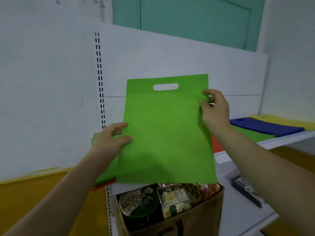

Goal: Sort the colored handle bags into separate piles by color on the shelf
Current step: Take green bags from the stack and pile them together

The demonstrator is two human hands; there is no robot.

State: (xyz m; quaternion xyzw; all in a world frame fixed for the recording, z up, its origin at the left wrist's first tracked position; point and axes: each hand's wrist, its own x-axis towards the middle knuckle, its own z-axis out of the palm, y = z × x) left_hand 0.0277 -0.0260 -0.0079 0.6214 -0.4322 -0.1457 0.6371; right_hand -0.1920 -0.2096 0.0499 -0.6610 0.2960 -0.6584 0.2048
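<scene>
I hold a flat green handle bag (167, 130) upright in front of the white shelf, its cut-out handle at the top. My left hand (110, 138) pinches its left edge between thumb and fingers. My right hand (214, 109) pinches its upper right edge. On the shelf (281, 142) to the right lie a blue bag (265, 126), a yellow bag (286, 121) behind it and a green bag (252, 135) in front of it. A strip of red bag (217, 144) shows behind the held bag. More green and red bags (104, 182) lie under my left forearm.
An open cardboard box (170, 210) full of packaged goods stands on the lower shelf just below the held bag. A dark tool and a small packet (245, 189) lie on the lower shelf at right. A slotted shelf upright (100, 79) runs down the left.
</scene>
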